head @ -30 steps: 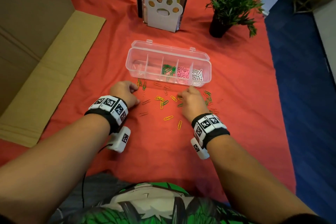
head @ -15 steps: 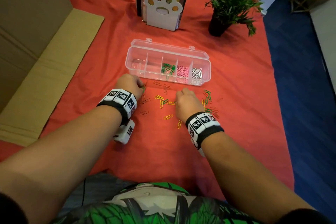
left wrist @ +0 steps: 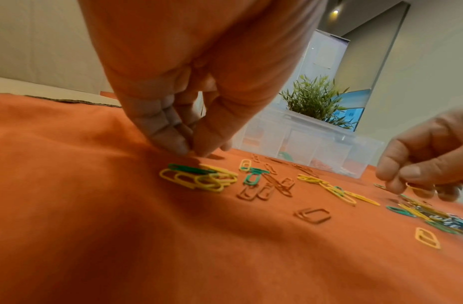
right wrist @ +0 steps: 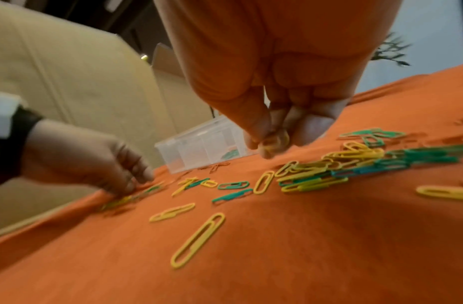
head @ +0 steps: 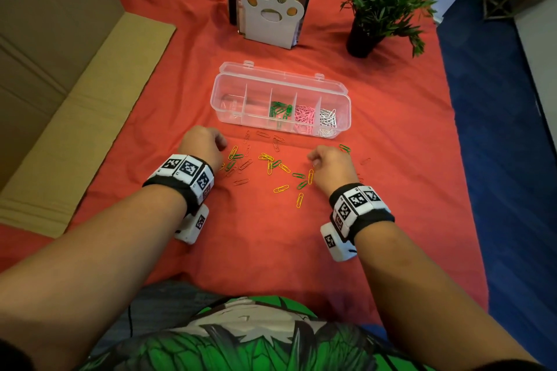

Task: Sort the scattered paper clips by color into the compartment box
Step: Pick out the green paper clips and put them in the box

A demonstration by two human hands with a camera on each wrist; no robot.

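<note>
The clear compartment box [head: 343, 93] stands open on the red cloth, with green [head: 280, 108], pink [head: 305, 117] and white clips [head: 328, 119] in its three right compartments. Yellow [head: 281, 189], green [head: 298, 175] and red clips [head: 241, 181] lie scattered in front of it. My left hand [head: 202, 144] is at the left end of the scatter. Its thumb and fingertips [left wrist: 181, 144] are pinched together on the cloth, and no clip shows between them. My right hand [head: 328, 163], at the right end, pinches a yellow clip [right wrist: 275, 142] just above the cloth.
A paw-shaped white bookend [head: 271, 15] with books and a potted plant [head: 379, 0] stand behind the box. Flattened cardboard [head: 75, 93] lies along the left. The cloth ends at blue floor [head: 497, 159] on the right.
My right hand has shifted a little to the right, off the middle clips. My left hand has drawn slightly back from the box.
</note>
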